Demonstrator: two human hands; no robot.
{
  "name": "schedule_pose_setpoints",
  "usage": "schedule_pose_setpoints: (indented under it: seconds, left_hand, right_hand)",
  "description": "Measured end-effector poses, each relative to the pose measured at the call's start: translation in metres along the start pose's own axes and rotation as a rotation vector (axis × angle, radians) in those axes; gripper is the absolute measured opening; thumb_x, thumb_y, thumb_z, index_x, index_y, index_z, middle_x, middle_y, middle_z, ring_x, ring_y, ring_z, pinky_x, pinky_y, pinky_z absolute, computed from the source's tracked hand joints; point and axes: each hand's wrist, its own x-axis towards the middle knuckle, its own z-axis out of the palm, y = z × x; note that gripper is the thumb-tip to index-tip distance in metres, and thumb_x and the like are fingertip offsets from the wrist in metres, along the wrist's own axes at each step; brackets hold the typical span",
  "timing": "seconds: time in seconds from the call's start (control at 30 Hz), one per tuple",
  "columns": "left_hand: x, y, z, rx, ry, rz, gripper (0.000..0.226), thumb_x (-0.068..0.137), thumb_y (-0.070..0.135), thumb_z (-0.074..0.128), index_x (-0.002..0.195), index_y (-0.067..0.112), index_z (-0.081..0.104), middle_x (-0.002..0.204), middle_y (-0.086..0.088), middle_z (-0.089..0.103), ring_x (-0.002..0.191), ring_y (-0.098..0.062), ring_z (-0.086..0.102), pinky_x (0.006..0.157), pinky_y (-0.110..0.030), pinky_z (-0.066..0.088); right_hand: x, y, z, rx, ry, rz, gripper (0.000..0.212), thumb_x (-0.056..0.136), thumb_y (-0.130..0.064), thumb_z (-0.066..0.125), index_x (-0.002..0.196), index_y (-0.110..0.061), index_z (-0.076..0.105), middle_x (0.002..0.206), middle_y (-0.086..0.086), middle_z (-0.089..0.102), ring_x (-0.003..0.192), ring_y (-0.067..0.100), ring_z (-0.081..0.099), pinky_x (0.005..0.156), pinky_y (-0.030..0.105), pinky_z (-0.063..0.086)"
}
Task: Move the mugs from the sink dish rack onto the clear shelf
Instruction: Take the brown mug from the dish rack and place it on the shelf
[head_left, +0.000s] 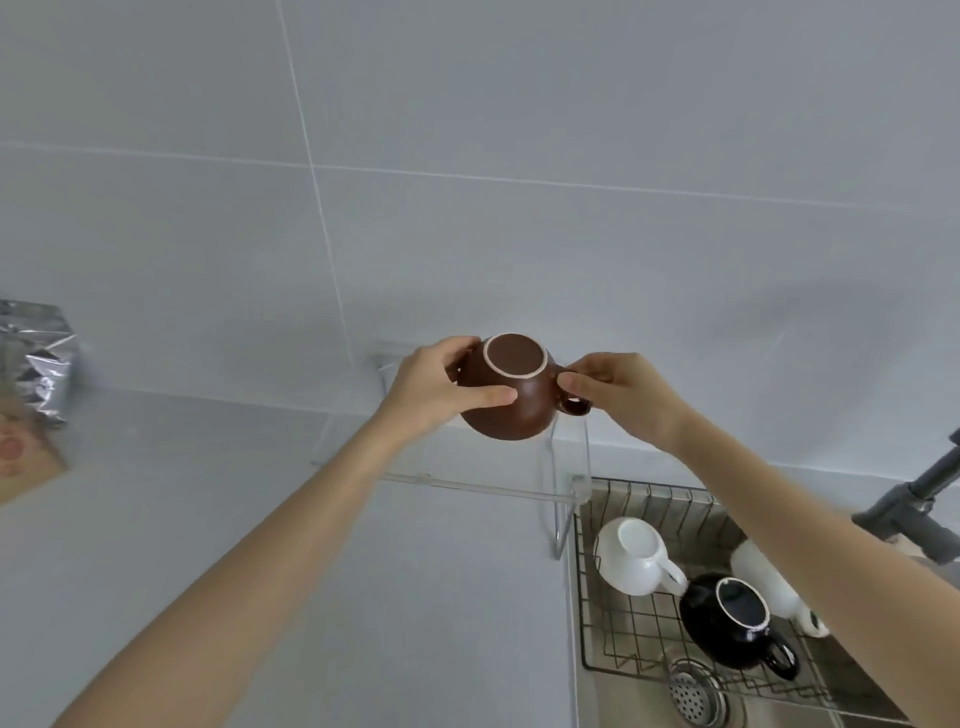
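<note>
A brown mug (511, 402) is held upside down over the clear shelf (467, 486), its pale base ring facing up. My left hand (434, 387) grips its body from the left. My right hand (623, 397) pinches its handle side from the right. In the wire dish rack (618, 639) over the sink lie a white mug (631, 556) on its side, a black mug (727, 621) upside down, and another white mug (769, 582) partly hidden behind my right forearm.
A grey faucet (914, 504) juts in at the right edge. The sink drain strainer (693, 693) shows below the rack. A silver foil bag (34, 358) and a brown paper packet (23, 460) sit on the counter at far left. A tiled wall stands behind.
</note>
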Motion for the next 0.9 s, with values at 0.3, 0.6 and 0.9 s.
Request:
schedule_pose_setpoints:
  seconds: [0.3, 0.6, 0.9]
  left_hand:
    - [0.044, -0.057, -0.086, 0.014, -0.036, -0.044, 0.05, 0.053, 0.039, 0.079, 0.1, 0.03, 0.066, 0.11, 0.0, 0.071, 0.108, -0.017, 0.062, 0.102, -0.047, 0.044]
    - [0.083, -0.129, -0.112, -0.069, -0.041, -0.074, 0.042, 0.051, 0.036, 0.076, 0.091, 0.045, 0.065, 0.11, 0.003, 0.07, 0.112, -0.016, 0.06, 0.105, -0.04, 0.042]
    - [0.096, -0.154, -0.107, -0.093, -0.06, -0.084, 0.048, 0.069, 0.004, 0.073, 0.086, 0.047, 0.06, 0.083, 0.037, 0.067, 0.089, 0.017, 0.057, 0.087, -0.005, 0.043]
  right_hand:
    - [0.095, -0.017, 0.08, 0.011, -0.051, 0.014, 0.019, 0.086, -0.023, 0.06, 0.067, -0.022, 0.061, 0.07, -0.001, 0.063, 0.074, 0.018, 0.055, 0.072, 0.03, 0.045]
    - [0.162, 0.007, 0.136, 0.006, -0.084, 0.061, 0.013, 0.086, -0.018, 0.06, 0.078, -0.009, 0.064, 0.063, -0.007, 0.06, 0.059, 0.004, 0.052, 0.047, 0.0, 0.037]
    - [0.168, 0.022, 0.152, 0.01, -0.034, 0.092, 0.02, 0.086, -0.02, 0.059, 0.088, -0.002, 0.068, 0.078, 0.008, 0.065, 0.058, 0.004, 0.052, 0.048, 0.003, 0.037]
